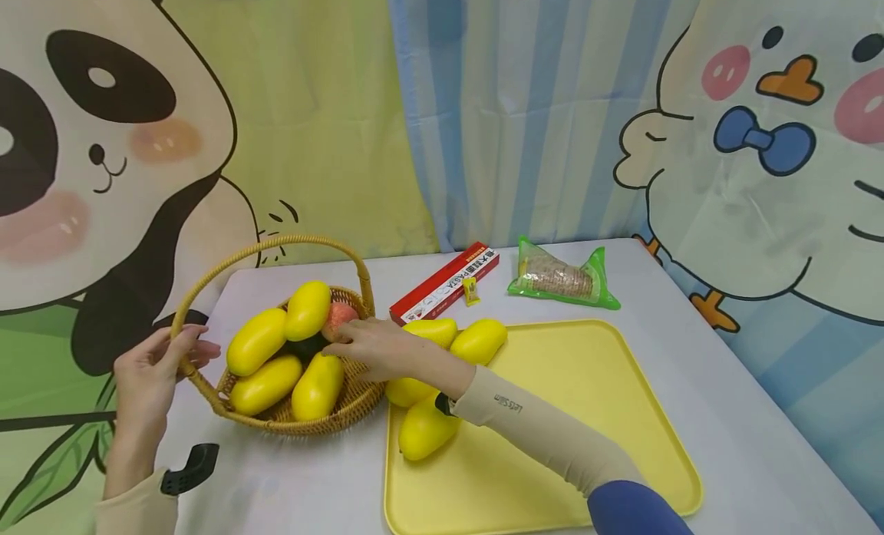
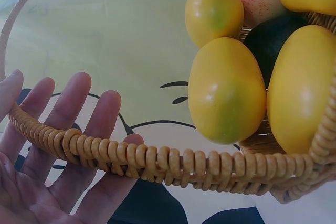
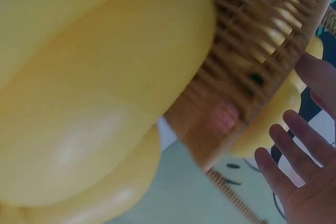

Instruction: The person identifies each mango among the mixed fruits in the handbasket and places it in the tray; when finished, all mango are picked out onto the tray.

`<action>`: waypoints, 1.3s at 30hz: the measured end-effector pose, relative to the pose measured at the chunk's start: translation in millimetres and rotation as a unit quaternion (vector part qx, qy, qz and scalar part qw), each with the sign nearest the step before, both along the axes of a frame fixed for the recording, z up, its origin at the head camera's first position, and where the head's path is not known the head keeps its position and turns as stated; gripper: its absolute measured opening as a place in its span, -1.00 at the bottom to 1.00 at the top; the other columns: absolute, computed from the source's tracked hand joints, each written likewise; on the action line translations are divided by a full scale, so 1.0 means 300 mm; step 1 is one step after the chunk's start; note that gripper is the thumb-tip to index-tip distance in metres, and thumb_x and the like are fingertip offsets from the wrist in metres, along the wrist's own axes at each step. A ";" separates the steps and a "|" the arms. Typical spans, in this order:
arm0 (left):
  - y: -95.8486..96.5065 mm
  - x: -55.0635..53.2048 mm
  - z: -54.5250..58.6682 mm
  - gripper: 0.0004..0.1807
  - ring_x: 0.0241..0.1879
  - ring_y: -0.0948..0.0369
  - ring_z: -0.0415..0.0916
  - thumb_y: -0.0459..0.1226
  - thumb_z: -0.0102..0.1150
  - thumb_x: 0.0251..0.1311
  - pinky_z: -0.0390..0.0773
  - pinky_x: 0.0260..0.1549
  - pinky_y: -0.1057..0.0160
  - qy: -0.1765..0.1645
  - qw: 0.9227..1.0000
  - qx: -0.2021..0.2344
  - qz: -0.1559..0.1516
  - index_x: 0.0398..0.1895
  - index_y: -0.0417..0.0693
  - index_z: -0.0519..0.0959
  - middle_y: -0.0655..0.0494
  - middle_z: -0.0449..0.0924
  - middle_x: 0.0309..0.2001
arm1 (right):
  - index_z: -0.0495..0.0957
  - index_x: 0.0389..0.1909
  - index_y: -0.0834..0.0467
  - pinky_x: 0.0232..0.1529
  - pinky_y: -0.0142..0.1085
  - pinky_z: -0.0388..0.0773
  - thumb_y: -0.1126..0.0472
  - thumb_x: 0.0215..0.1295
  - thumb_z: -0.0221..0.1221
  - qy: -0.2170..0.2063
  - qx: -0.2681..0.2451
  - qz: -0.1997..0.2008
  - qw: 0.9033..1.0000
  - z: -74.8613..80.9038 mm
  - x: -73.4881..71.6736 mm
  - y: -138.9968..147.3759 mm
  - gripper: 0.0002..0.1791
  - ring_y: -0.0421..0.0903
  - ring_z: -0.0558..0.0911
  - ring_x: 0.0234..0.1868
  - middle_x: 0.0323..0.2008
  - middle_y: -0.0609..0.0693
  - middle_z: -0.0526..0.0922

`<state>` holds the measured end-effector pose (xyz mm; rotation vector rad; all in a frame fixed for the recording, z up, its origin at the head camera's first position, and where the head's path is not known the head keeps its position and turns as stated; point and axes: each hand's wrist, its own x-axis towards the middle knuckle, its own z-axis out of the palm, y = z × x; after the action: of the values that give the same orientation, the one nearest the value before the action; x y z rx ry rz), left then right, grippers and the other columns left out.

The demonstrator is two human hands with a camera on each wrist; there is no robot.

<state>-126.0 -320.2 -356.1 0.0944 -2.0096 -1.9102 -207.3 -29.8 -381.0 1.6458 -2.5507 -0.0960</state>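
My left hand (image 1: 153, 370) holds the handle of a wicker basket (image 1: 345, 414) at its left side. In the left wrist view, fingers (image 2: 72, 100) lie fairly straight behind the handle, with the thumb in front. Inside the basket are several yellow mangoes (image 1: 257, 341), a pinkish-red speckled fruit (image 1: 339, 320) and a dark, partly hidden fruit (image 2: 273, 43). My right hand (image 1: 387, 349) reaches over the basket's right rim beside the speckled fruit. Its fingers (image 3: 302, 153) are spread in the right wrist view, with nothing seen between them.
A yellow tray (image 1: 566, 420) lies right of the basket, several more mangoes (image 1: 428, 427) at its left end under my right forearm. Behind it lie a red-and-white pasta box (image 1: 445, 283), a small yellow packet (image 1: 471, 291) and a green-edged clear bag (image 1: 562, 278). Cartoon curtains (image 1: 331, 120) hang behind.
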 end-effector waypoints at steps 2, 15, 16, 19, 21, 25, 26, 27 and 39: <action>0.000 0.000 -0.001 -0.86 -0.48 0.35 0.65 -0.29 0.18 0.27 0.61 -0.41 0.53 -0.002 1.000 0.000 0.002 -0.24 -0.14 0.68 0.19 0.71 -0.54 | 0.34 0.34 -0.09 0.12 -0.34 0.48 -0.02 0.18 0.32 0.003 0.005 0.011 1.000 -0.004 0.010 -0.038 -0.32 -0.13 0.44 0.18 0.22 -0.03 0.41; 0.000 0.001 0.008 -0.86 -0.48 0.34 0.64 -0.30 0.18 0.27 0.62 -0.41 0.52 0.008 1.000 0.007 0.004 -0.24 -0.18 0.68 0.18 0.70 -0.55 | 0.27 0.36 -0.22 0.13 -0.40 0.42 0.05 0.28 0.22 0.029 0.108 0.010 0.994 -0.022 0.044 -0.203 -0.37 -0.18 0.40 0.20 0.29 -0.10 0.32; 0.000 0.001 0.008 -0.85 -0.49 0.34 0.64 -0.30 0.18 0.27 0.61 -0.41 0.52 0.007 1.000 0.007 0.005 -0.24 -0.18 0.68 0.19 0.70 -0.55 | 0.27 0.36 -0.23 0.11 -0.40 0.43 0.05 0.28 0.22 0.021 0.112 0.007 0.993 -0.026 0.044 -0.209 -0.37 -0.18 0.39 0.20 0.29 -0.10 0.32; 0.000 -0.001 0.006 -0.85 -0.49 0.34 0.64 -0.28 0.19 0.27 0.61 -0.41 0.53 0.002 1.000 0.003 0.008 -0.24 -0.17 0.68 0.19 0.70 -0.55 | 0.27 0.35 -0.25 0.11 -0.41 0.42 0.05 0.25 0.25 0.007 0.119 -0.001 0.993 -0.037 0.043 -0.219 -0.35 -0.20 0.38 0.20 0.30 -0.12 0.30; -0.001 -0.001 0.005 -0.86 -0.49 0.35 0.64 -0.27 0.19 0.27 0.61 -0.41 0.53 -0.001 1.000 0.000 0.008 -0.24 -0.14 0.69 0.20 0.70 -0.55 | 0.28 0.34 -0.25 0.09 -0.41 0.42 0.04 0.23 0.27 0.005 0.120 -0.003 0.993 -0.047 0.041 -0.223 -0.34 -0.21 0.39 0.18 0.29 -0.13 0.31; -0.001 -0.003 0.003 -0.87 -0.49 0.34 0.64 -0.27 0.19 0.27 0.60 -0.41 0.54 -0.004 1.000 -0.003 0.006 -0.24 -0.10 0.69 0.20 0.70 -0.55 | 0.30 0.33 -0.26 0.04 -0.41 0.43 0.02 0.19 0.30 0.004 0.119 0.001 0.993 -0.063 0.039 -0.228 -0.32 -0.22 0.40 0.13 0.24 -0.15 0.34; -0.001 -0.003 0.002 -0.87 -0.49 0.34 0.64 -0.28 0.19 0.27 0.61 -0.41 0.54 -0.003 1.000 -0.001 0.004 -0.25 -0.10 0.69 0.19 0.70 -0.55 | 0.30 0.33 -0.26 0.04 -0.41 0.43 0.02 0.18 0.31 0.002 0.120 0.002 0.993 -0.066 0.039 -0.230 -0.32 -0.22 0.40 0.12 0.22 -0.16 0.34; -0.001 -0.003 0.002 -0.87 -0.49 0.34 0.64 -0.28 0.18 0.27 0.61 -0.41 0.53 -0.002 1.000 0.000 0.004 -0.25 -0.11 0.69 0.19 0.70 -0.55 | 0.30 0.33 -0.26 0.03 -0.41 0.43 0.02 0.18 0.31 -0.001 0.121 0.003 0.993 -0.069 0.039 -0.232 -0.32 -0.23 0.40 0.11 0.21 -0.16 0.35; 0.000 -0.003 -0.001 -0.87 -0.49 0.34 0.64 -0.29 0.18 0.27 0.61 -0.42 0.52 0.002 1.000 0.005 0.002 -0.25 -0.14 0.68 0.19 0.70 -0.55 | 0.27 0.34 -0.32 0.06 -0.37 0.43 0.03 0.27 0.22 0.007 0.173 -0.012 0.985 -0.092 0.046 -0.253 -0.37 -0.20 0.45 0.12 0.20 -0.21 0.42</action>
<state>-126.9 -320.3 -356.3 0.0978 -1.9945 -1.9169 -193.6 -105.6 -408.7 1.7092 -2.6591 -0.5810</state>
